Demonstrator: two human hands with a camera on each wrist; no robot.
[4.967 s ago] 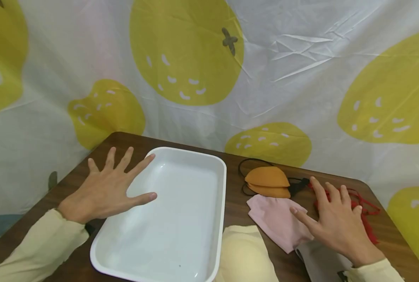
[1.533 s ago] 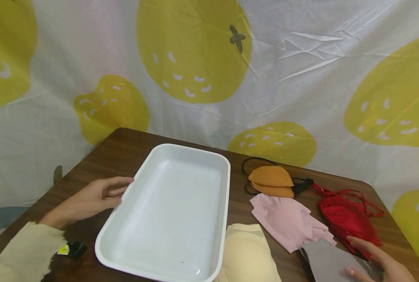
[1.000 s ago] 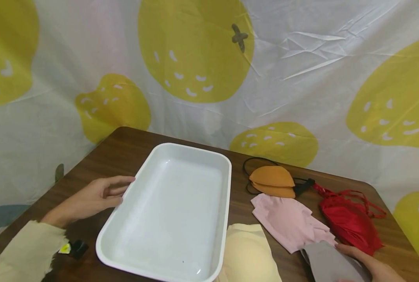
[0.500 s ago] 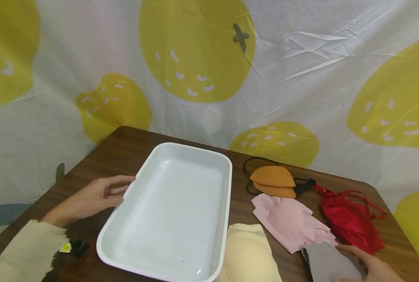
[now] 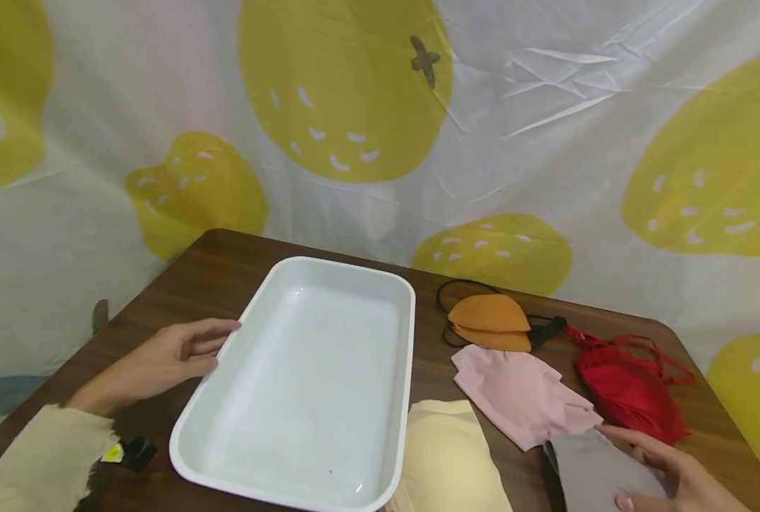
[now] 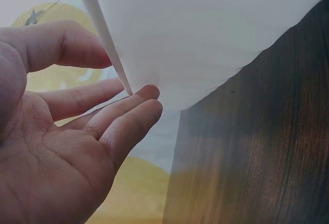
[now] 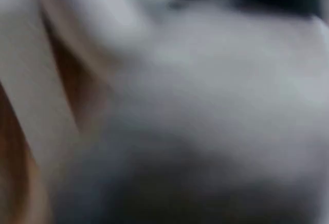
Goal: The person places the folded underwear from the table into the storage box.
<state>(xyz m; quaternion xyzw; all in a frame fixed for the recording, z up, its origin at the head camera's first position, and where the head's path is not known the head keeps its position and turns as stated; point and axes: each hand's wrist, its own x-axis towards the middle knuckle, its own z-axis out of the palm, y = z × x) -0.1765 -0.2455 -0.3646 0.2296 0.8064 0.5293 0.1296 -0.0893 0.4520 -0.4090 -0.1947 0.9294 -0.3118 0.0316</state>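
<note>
A white rectangular tray (image 5: pixel 328 377) stands on the dark wooden table. My left hand (image 5: pixel 152 364) touches its left rim with relaxed fingers; in the left wrist view the fingertips (image 6: pixel 149 91) lie against the tray's outer wall (image 6: pixel 185 34). At the lower right, my right hand (image 5: pixel 670 473) holds a folded grey bra (image 5: pixel 600 469), thumb on its near side and a finger along its far edge. The right wrist view is blurred, mostly filled by the grey fabric (image 7: pixel 231 80). Beyond the grey bra lies a pink bra (image 5: pixel 523 395), with a red bra (image 5: pixel 632 391) beside it.
An orange bra (image 5: pixel 488 323) with black straps lies at the back right. A pale yellow bra (image 5: pixel 450 455) lies against the tray's right side. Behind the table (image 5: pixel 226 263) hangs a white curtain (image 5: pixel 354 213) with yellow fruit prints.
Both hands were spread in the air at first. The left has come down to the tray's rim, and the right has moved down to the grey bra and taken hold of it.
</note>
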